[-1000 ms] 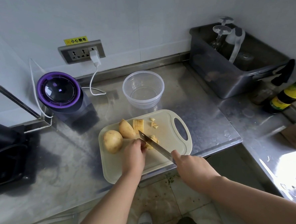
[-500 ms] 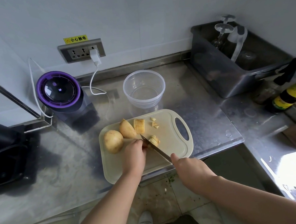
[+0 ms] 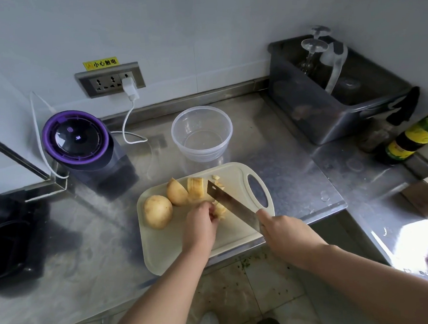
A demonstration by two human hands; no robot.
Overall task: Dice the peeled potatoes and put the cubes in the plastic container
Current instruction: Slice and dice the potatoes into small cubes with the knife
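Right hand (image 3: 284, 230) fingers clamped on wide steel knife (image 3: 231, 203); blade now lifting off pale plastic cutting board (image 3: 163, 250) after cut. Left hand (image 3: 200, 225) fingers pinching small yellow potato chunk (image 3: 220, 209). Round clear plastic container (image 3: 202, 135) waiting at 12 o'clock, no cubes inside yet. More chopping coming.

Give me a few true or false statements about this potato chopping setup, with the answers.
1. The plastic container is empty. True.
2. The right hand grips the knife. True.
3. The whole potato lies off the cutting board. False: it lies on the board, near its left end.
4. The left hand rests empty. False: it holds a potato piece beside the blade.
5. A white charger is plugged into the wall socket. True.
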